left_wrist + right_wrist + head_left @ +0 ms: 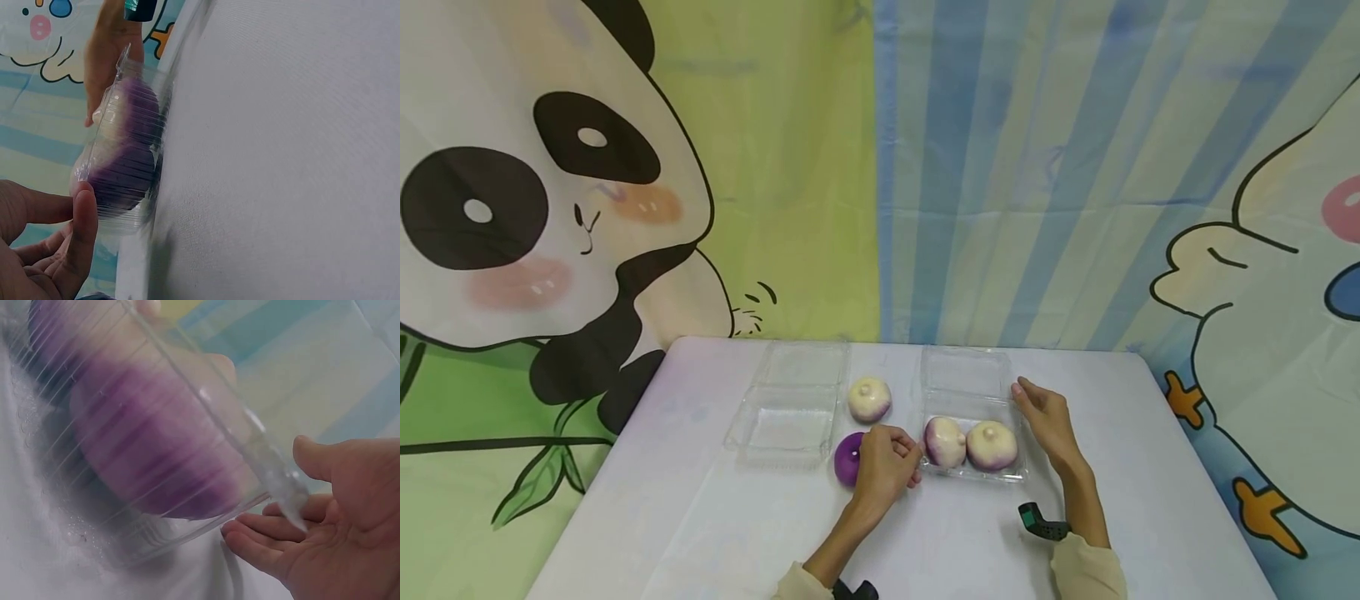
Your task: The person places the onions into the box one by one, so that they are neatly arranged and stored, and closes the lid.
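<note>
A clear plastic clamshell box [973, 407] with its lid [966, 370] folded back holds two white-and-purple turnips [992, 446]. My left hand [886, 469] is at the box's left side; in the left wrist view its thumb and index finger [85, 212] pinch the box edge. At the box's right side is my right hand [1049, 419], its fingers loosely bent and the thumb apart around the box corner in the right wrist view. A round purple vegetable [847, 460] lies left of my left hand, partly hidden behind it.
Another white-and-purple turnip [869, 400] stands on the white table [700, 517] between the boxes. A second clear clamshell box [790, 417] lies opened at the left. A printed cartoon curtain [1015, 167] hangs behind the table's far edge.
</note>
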Motion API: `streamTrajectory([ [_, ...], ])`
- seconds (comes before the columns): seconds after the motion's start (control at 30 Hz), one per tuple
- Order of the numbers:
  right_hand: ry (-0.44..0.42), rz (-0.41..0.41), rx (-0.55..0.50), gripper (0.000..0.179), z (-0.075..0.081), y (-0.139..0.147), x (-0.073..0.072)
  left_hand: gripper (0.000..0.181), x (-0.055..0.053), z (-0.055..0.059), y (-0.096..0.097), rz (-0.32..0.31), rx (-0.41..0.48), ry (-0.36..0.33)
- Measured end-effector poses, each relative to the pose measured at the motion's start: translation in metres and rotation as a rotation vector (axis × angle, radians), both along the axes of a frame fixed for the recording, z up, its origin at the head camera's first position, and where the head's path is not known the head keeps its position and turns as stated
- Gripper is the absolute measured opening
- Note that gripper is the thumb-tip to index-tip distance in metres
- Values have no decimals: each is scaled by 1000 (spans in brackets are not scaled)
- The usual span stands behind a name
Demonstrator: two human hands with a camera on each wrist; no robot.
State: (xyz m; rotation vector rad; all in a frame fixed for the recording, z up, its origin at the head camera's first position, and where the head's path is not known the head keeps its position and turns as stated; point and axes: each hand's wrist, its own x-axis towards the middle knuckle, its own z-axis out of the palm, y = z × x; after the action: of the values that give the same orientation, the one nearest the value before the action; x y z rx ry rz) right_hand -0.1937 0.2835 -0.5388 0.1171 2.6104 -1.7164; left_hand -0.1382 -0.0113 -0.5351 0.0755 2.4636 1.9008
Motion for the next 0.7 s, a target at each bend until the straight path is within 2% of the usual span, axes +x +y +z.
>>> streamTrajectory([
  [0.13, -13, -10, -99, 68, -2, 0, -3, 19, 0, 0, 0, 4, 3, -4],
  [0.23, 9, -18, -176, 64, -3, 1, -3, 20, 0, 0, 1, 5, 11, -7],
  [0.37, 43, 13, -267, 63, -4, 3, -2, 20, 1, -1, 2, 7, 13, -16],
  [0.5, 74, 44, -322, 65, -6, 5, -3, 19, 2, -1, 3, 10, 12, -25],
  [0.7, 134, 9, -414, 63, -7, 4, -6, 17, 2, 0, 3, 10, 12, -21],
])
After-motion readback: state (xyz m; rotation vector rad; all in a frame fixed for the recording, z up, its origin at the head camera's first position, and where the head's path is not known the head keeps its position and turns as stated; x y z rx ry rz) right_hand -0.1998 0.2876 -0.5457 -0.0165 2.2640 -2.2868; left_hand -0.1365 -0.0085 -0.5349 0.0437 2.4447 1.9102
